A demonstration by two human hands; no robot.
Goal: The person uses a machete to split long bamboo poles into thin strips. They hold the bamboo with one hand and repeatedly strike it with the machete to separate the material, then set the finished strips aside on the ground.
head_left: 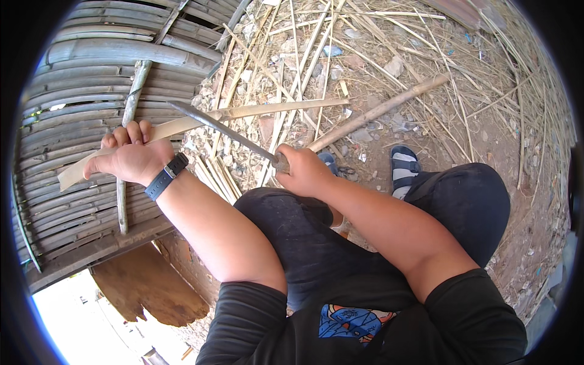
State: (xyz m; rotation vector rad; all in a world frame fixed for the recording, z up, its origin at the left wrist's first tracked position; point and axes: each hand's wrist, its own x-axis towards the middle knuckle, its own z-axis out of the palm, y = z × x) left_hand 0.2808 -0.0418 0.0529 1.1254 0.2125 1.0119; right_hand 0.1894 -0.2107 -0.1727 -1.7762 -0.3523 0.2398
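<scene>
My left hand [139,159], palm up with a dark watch on its wrist, has its fingers curled around a long, flat bamboo strip [267,110]. The strip runs from the left, through that hand, out over the littered ground. My right hand [304,172] grips the short handle of a long, narrow knife [237,139]. Its blade points up and left and crosses the strip just beyond my left fingers. I cannot tell whether blade and strip touch.
A slatted bamboo wall [79,79] stands at the left. Beyond my feet, a round bamboo pole [389,109] lies amid straw-like bamboo scraps [365,36]. Several split strips [216,177] lie beside my left knee. A brown, ragged-edged sheet [149,286] is at the lower left.
</scene>
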